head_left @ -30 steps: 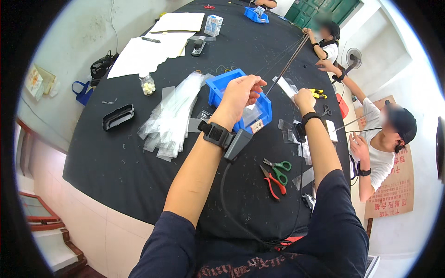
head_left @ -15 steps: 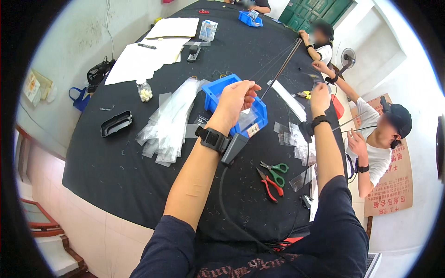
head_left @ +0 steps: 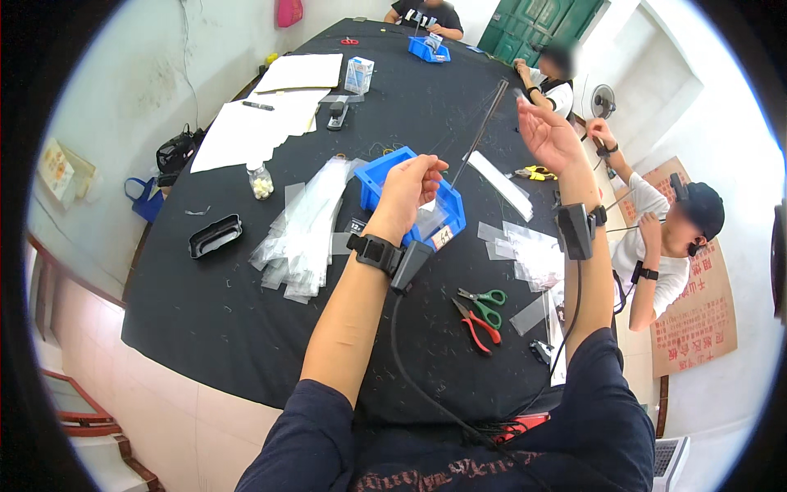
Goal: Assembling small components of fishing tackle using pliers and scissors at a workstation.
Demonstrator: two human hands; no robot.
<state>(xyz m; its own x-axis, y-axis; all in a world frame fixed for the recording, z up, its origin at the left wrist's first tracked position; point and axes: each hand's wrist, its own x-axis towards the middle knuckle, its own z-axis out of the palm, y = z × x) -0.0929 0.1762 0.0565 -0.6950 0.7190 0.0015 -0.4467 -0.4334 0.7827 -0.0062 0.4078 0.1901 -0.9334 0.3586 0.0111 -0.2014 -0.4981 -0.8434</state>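
Note:
My left hand (head_left: 408,193) is over a blue plastic bin (head_left: 385,170), its fingers closed in a pinch. Whatever lies between those fingertips is too fine to make out. Raised farther out to the right, palm showing, is my right hand (head_left: 551,141); its fingertips draw together around something I cannot make out. Thin dark rods (head_left: 484,123) rise at a slant from beside the bin, between both hands. Faint thread-like lines show near them. Clear plastic pieces (head_left: 430,220) lie in the bin.
Clear plastic sleeves (head_left: 305,225) lie left of the bin, more strips (head_left: 533,254) to the right. Nearer are green-handled scissors (head_left: 490,307) and red-handled pliers (head_left: 478,328). A jar (head_left: 260,180), black tray (head_left: 216,236) and stapler (head_left: 337,115) stand left. Co-workers sit along the far and right edges.
My right hand has moved up and away, turning its palm into view. My left hand stays over the bin, a little lower in the picture. The view has shifted slightly.

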